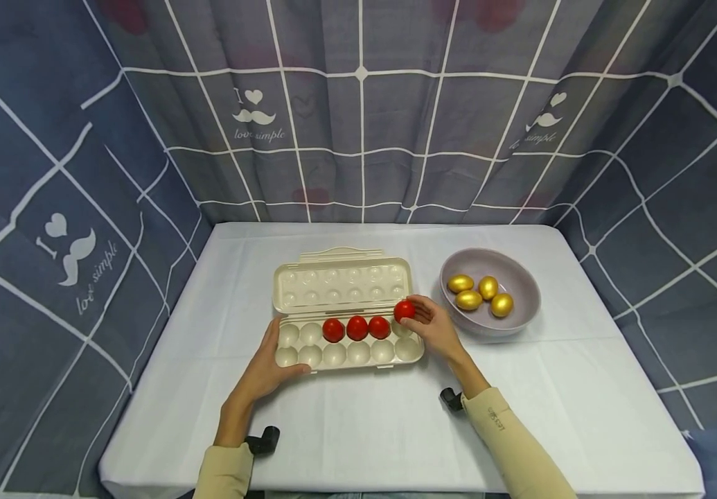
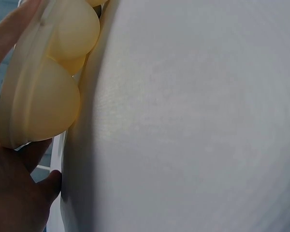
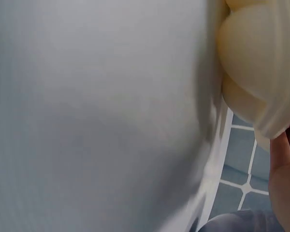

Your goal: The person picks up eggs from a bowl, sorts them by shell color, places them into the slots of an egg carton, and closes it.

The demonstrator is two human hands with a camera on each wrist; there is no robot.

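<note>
Placing a red egg at the right end of an open carton

Starting at the left, the left hand [image 1: 269,367] rests at the front left corner of the egg carton [image 1: 348,353], thumb laid along the front edge and the fingers [image 2: 5,34] straight against the carton's left end; it grips nothing, only steadies. The left wrist view shows the carton's pale cups from beneath, standing on the white tabletop [image 1: 346,430].

The carton lies open, its lid [image 1: 341,283] folded back and away from the person. Three red eggs [image 1: 356,328] sit side by side in the rear row, toward the right. The front row of cups shows no eggs.

Next to the right, the right hand [image 1: 434,329] pinches a fourth red egg [image 1: 404,310] between thumb and fingertips, the fingers curled about it. That egg is held at the rear right end of the carton, just beside the third seated egg; whether it touches the cup cannot be told.

Farther right, a grey bowl [image 1: 520,315] stands on the tabletop just beside the right hand, holding four gold eggs [image 1: 480,293]. A grid-patterned blue curtain [image 1: 358,111] encloses the tabletop on three sides.
</note>
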